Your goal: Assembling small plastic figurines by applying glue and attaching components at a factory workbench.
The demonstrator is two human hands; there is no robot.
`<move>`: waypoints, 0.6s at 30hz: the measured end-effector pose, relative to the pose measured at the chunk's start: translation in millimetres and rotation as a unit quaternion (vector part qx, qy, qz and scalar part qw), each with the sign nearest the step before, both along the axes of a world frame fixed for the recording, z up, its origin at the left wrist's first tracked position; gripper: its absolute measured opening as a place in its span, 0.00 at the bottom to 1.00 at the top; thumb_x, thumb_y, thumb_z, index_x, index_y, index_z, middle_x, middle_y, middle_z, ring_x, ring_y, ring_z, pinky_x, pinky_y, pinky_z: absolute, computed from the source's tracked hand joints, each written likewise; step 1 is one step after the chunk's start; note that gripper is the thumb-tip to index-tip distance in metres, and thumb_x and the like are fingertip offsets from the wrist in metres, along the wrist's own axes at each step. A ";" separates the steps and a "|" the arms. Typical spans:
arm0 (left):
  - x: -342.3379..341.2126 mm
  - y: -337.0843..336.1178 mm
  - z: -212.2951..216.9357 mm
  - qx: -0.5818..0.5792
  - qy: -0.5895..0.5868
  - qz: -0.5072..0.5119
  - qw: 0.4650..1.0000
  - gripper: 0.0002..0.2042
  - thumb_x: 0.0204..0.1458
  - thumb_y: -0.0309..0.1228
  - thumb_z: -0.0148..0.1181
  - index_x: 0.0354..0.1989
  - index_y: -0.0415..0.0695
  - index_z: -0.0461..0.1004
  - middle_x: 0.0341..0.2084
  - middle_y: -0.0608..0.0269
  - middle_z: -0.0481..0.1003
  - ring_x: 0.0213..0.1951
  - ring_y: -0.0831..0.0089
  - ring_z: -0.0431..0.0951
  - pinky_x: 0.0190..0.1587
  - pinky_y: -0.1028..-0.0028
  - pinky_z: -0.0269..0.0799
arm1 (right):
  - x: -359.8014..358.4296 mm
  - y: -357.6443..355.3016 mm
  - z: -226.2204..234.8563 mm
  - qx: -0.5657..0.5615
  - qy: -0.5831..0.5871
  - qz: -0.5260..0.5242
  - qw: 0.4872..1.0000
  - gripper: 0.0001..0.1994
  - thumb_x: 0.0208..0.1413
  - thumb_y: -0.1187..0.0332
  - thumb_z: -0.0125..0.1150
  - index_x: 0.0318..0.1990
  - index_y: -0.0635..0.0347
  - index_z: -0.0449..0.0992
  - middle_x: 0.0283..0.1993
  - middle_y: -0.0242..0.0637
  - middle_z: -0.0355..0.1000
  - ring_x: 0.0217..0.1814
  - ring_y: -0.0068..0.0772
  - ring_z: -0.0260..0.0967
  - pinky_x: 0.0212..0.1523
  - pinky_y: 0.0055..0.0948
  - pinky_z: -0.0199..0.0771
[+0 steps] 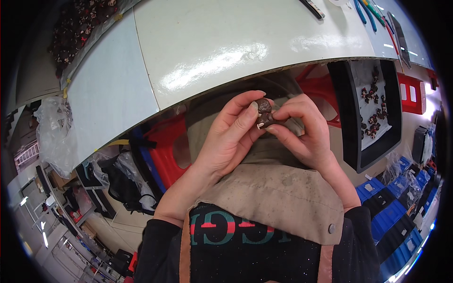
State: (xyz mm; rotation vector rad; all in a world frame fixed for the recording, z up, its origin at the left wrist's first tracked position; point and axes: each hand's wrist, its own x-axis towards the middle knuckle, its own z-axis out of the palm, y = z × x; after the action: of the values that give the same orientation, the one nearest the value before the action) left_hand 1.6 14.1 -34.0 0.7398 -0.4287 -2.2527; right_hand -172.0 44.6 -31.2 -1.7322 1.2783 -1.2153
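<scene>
Over my lap, just off the table's near edge, both hands hold a small dark brown figurine [264,106]. It has a rounded top and a little pale patch low on its side. My left hand [231,129] pinches it between thumb and fingers from the left. From the right, my right hand [306,129] grips its lower part with thumb and forefinger. Fingertips cover part of the figurine, so its full shape does not show.
A white table [203,42] curves ahead. On it, a knife-like tool [312,8] and blue-handled pliers [365,13] lie far right; a heap of brown figurines [78,30] lies far left. A black tray [396,118] holds several figurines. Blue crates [389,212] stand lower right.
</scene>
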 end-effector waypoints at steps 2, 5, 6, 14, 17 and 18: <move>0.2 -1.7 -1.7 0.006 0.017 -0.005 1.000 0.14 0.61 0.32 0.46 0.54 0.44 0.63 0.49 0.58 0.69 0.50 0.71 0.71 0.53 0.71 0.69 | 0.3 -0.3 -0.7 0.001 -0.005 -0.003 1.000 0.15 0.40 0.77 0.68 0.35 0.61 0.70 0.33 0.35 0.68 0.35 0.33 0.65 0.36 0.27 0.66; 0.8 -2.4 -5.0 0.014 0.041 -0.014 0.999 0.15 0.61 0.33 0.45 0.55 0.45 0.62 0.49 0.57 0.68 0.50 0.70 0.71 0.52 0.71 0.70 | 0.3 -0.4 -1.1 -0.011 0.006 -0.002 1.000 0.15 0.40 0.77 0.68 0.36 0.60 0.69 0.33 0.35 0.68 0.35 0.31 0.65 0.36 0.26 0.66; 0.9 -2.3 -6.0 0.014 0.047 -0.016 0.999 0.15 0.62 0.33 0.44 0.55 0.45 0.62 0.50 0.56 0.68 0.50 0.69 0.71 0.52 0.71 0.70 | 0.3 0.0 -2.1 -0.004 -0.003 -0.006 1.000 0.16 0.40 0.77 0.68 0.37 0.60 0.69 0.33 0.35 0.68 0.35 0.30 0.65 0.36 0.26 0.66; -3.5 -1.9 -6.1 0.037 0.048 -0.017 0.998 0.14 0.62 0.32 0.44 0.55 0.47 0.62 0.52 0.54 0.67 0.52 0.66 0.70 0.55 0.68 0.67 | -0.6 1.3 -4.9 0.001 -0.017 -0.014 1.000 0.16 0.41 0.78 0.68 0.38 0.61 0.69 0.34 0.35 0.67 0.34 0.28 0.64 0.35 0.25 0.66; -2.3 -2.3 -6.1 0.042 0.054 -0.023 0.997 0.14 0.61 0.32 0.44 0.55 0.48 0.61 0.53 0.53 0.66 0.53 0.65 0.69 0.55 0.68 0.67 | 0.5 0.9 -4.2 -0.001 -0.013 -0.011 1.000 0.15 0.41 0.78 0.67 0.37 0.61 0.69 0.34 0.35 0.67 0.34 0.28 0.64 0.35 0.24 0.66; -2.4 -2.4 -6.2 0.044 0.057 -0.028 0.997 0.14 0.61 0.32 0.44 0.55 0.48 0.61 0.54 0.53 0.65 0.54 0.65 0.68 0.55 0.68 0.67 | 0.7 0.2 -1.9 -0.004 -0.016 -0.015 1.000 0.14 0.41 0.79 0.67 0.36 0.61 0.70 0.34 0.35 0.67 0.33 0.27 0.66 0.33 0.23 0.68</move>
State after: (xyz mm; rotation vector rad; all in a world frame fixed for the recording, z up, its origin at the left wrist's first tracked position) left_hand -0.9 11.6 -40.2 0.6460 -0.3004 -2.3646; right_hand -171.3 44.8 -33.2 -1.6984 1.2857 -1.2619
